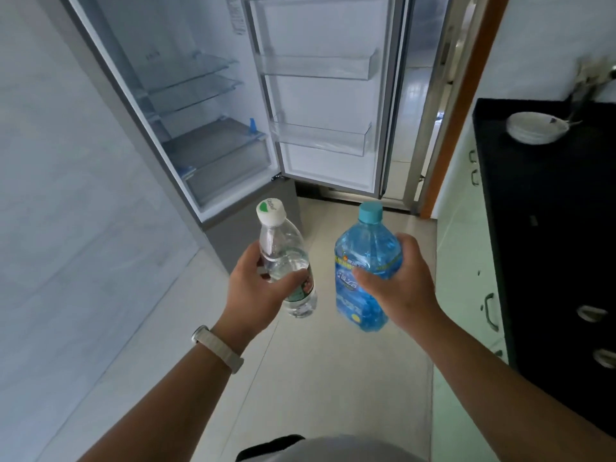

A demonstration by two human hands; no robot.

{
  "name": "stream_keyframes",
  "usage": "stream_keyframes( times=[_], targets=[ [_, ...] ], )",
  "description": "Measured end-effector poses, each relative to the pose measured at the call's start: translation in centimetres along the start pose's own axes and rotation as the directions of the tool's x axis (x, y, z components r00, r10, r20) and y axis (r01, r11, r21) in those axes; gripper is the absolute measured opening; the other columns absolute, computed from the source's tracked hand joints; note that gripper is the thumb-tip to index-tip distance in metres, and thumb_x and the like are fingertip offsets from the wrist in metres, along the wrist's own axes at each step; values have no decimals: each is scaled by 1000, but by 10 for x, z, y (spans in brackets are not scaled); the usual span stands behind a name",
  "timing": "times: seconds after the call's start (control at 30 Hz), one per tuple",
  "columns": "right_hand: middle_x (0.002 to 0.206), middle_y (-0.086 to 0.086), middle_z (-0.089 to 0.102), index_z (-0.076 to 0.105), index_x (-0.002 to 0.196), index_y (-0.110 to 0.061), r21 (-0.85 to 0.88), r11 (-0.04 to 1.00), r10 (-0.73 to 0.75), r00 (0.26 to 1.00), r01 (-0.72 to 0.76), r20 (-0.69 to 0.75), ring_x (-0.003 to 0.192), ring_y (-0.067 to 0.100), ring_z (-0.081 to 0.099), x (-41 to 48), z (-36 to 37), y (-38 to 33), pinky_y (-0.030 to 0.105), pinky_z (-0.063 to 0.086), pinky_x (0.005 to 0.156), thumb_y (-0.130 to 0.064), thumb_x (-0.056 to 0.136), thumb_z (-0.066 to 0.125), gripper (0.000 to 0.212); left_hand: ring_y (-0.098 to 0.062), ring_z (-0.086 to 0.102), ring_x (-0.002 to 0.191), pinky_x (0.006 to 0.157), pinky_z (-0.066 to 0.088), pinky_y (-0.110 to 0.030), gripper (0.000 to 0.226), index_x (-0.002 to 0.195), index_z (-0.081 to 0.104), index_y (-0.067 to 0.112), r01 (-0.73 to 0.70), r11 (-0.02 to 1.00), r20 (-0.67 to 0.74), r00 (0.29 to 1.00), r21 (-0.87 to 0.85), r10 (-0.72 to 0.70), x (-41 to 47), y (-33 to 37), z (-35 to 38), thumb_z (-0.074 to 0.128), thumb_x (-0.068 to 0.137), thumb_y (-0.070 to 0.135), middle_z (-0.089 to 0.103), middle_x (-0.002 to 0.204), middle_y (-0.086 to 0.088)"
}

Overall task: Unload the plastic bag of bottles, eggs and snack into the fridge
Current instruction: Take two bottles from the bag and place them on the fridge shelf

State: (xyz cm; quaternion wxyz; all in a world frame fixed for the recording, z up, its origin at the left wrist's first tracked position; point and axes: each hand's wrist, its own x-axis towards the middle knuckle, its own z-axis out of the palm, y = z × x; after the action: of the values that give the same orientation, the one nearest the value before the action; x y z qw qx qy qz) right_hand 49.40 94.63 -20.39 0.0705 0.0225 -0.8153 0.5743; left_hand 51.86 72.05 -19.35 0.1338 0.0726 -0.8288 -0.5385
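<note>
The print on both bottle labels is too blurred to read, and the fingers of each hand are mostly hidden behind the bottle they wrap. The top of the fridge [186, 105] runs out of frame, and the objects at the far end of the worktop [550, 211], beyond the right hand [398, 281], are a smear that cannot be made out. The left hand [255, 290] is held out in front of the body and grips a clear water bottle [283, 245] with a white cap around its middle, thumb across the front above the label; the bottle's top leans slightly left. A pale watch band [218, 348] sits on that wrist. The right hand clasps a larger blue bottle [365, 245] with a light blue cap from its right side, thumb pressed on the label. The two bottles are near each other but apart, both in the air over the pale tiled floor [333, 378]. Ahead of the hands and to their left stands the fridge, its door [323, 101] swung open ahead of the right hand, with glass shelves [196, 66] inside and clear door bins [316, 66]. To the right of the right hand runs a black worktop over pale green cabinets [460, 211], carrying a stack of white bowls [535, 128]. A pale wall [66, 195] lies left of the left hand.
</note>
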Motion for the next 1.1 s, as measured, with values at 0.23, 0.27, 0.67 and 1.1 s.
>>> stream_keyframes(
  times=[0.23, 0.27, 0.67, 1.1],
  targets=[
    [100, -9, 64, 48, 111, -30, 8, 1000, -12, 998, 12, 63, 88, 7, 65, 56, 21, 7, 32, 57, 74, -56, 55, 72, 66, 0, 67, 89, 76, 55, -19, 46, 114, 62, 21, 25, 1000, -77, 997, -7, -25, 42, -6, 1, 85, 74, 15, 71, 100, 9],
    [100, -9, 64, 47, 111, -30, 11, 1000, -10, 997, 9, 72, 88, 7, 65, 64, 27, 9, 33, 58, 75, -57, 55, 71, 67, 0, 67, 89, 75, 55, -18, 47, 115, 62, 20, 31, 1000, -86, 996, -3, -31, 49, -10, 0, 85, 74, 16, 71, 100, 9],
    [99, -10, 65, 50, 110, -29, -90, 996, 30, 999, -27, 41, 86, 2, 65, 210, 87, 23, 21, 54, 70, -42, 61, 78, 58, -6, 69, 87, 76, 53, -22, 44, 114, 63, 19, 147, 986, -39, 988, -77, -151, 207, -79, 3, 84, 76, 20, 72, 99, 5],
    [99, -13, 60, 50, 115, -24, -109, 994, -1, 1000, 0, -6, 87, -2, 63, 351, 162, 0, 13, 50, 66, -29, 69, 85, 57, -3, 66, 91, 77, 49, -21, 41, 108, 62, 30, 138, 984, 11, 990, -109, -138, 376, -102, -22, 85, 76, 20, 70, 101, 10]
  ],
)
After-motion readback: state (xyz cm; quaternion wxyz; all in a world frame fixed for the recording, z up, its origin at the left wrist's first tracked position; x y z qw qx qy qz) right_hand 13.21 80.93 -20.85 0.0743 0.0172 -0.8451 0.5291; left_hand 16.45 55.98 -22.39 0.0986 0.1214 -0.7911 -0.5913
